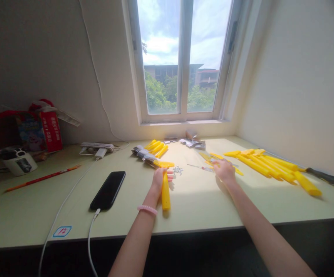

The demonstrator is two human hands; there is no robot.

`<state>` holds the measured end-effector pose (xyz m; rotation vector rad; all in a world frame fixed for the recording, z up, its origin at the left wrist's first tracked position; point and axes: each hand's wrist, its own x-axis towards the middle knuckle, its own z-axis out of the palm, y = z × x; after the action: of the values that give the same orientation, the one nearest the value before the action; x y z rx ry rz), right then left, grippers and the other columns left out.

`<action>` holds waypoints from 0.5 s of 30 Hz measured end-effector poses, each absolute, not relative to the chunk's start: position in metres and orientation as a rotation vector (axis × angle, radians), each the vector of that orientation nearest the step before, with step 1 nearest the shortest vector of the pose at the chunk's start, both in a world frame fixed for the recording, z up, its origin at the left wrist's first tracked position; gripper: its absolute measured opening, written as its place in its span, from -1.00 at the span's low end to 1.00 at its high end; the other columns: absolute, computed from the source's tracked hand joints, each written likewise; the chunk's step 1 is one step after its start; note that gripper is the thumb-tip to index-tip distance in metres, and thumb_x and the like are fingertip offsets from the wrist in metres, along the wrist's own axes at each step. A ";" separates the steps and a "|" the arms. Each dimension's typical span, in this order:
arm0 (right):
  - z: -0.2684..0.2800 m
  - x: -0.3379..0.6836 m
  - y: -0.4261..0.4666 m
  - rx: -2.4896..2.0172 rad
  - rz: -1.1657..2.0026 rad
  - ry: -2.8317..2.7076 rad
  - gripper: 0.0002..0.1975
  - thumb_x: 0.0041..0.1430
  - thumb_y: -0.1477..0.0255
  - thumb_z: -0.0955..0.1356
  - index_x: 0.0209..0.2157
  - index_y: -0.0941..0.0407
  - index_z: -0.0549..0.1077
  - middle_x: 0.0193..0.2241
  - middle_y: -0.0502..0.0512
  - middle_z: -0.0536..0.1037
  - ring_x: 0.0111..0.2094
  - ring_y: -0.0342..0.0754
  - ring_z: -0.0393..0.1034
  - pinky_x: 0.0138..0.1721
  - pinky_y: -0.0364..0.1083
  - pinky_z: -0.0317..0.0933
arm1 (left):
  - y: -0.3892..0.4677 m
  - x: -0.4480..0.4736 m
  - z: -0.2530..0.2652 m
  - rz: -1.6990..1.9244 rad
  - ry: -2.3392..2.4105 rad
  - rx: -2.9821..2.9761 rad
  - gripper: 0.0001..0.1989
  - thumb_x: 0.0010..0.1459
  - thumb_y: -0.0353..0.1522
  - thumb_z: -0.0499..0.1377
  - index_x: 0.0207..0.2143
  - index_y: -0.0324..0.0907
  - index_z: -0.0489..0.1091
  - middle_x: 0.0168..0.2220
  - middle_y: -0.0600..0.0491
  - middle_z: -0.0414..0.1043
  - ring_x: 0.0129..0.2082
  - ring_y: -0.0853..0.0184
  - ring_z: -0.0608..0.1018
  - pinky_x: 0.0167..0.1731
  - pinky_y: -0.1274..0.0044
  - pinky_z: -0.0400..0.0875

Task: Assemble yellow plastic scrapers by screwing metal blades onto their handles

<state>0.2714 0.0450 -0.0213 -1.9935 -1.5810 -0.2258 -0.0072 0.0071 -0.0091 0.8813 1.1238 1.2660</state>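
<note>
My left hand (157,181) is closed around a yellow plastic scraper handle (166,192), its wide head pointing away from me and some fingertips showing past it. Small metal screws (177,170) lie in a loose heap just beyond these fingers. My right hand (225,170) rests low over the table with its fingers bent down among flat yellow plastic pieces (237,170). A thin screwdriver (200,167) points left from beside those fingertips; its handle end is partly hidden. Whatever the right fingertips pinch is covered by the hand.
Yellow-handled scrapers with metal blades (159,148) lie at the back left. More yellow handles (266,163) are piled right, near a black-handled tool (328,179). A phone (108,190) with a cable, a power strip (97,146), a pencil (42,179) and a mug (19,161) occupy the left.
</note>
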 end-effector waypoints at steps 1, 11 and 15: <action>-0.021 0.274 0.045 -2.027 -0.234 -1.563 -0.64 0.02 0.51 0.19 -0.23 0.14 0.55 -0.21 0.22 0.49 -0.18 0.11 0.31 -0.21 0.01 0.15 | 0.007 -0.008 -0.009 1.273 1.133 0.875 -0.80 0.01 -0.35 0.06 -0.35 -0.32 0.33 -0.41 -0.11 0.44 -0.60 0.42 0.43 -0.55 0.56 0.37; -0.022 0.319 0.039 -2.158 -0.274 -1.582 -0.64 0.17 0.43 0.15 -0.10 0.07 0.47 -0.08 0.17 0.44 -0.04 0.17 0.24 -0.13 0.11 0.16 | 0.003 -0.003 -0.011 1.205 1.136 0.918 -0.79 0.00 -0.32 0.08 -0.40 -0.32 0.35 -0.53 -0.03 0.38 -0.68 0.45 0.36 -0.68 0.60 0.24; -0.024 0.319 0.044 -2.076 -0.274 -1.745 -0.62 0.19 0.43 0.13 -0.05 0.07 0.43 -0.08 0.16 0.47 -0.03 0.12 0.27 -0.09 0.08 0.14 | 0.001 -0.002 -0.009 1.174 1.074 0.891 -0.84 -0.02 -0.36 0.09 -0.42 -0.30 0.31 -0.54 0.01 0.35 -0.70 0.51 0.32 -0.68 0.63 0.21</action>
<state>0.3194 0.0438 -0.0244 -2.0755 -1.7452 -0.2736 -0.0023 0.0012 -0.0092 0.8911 1.0741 1.1736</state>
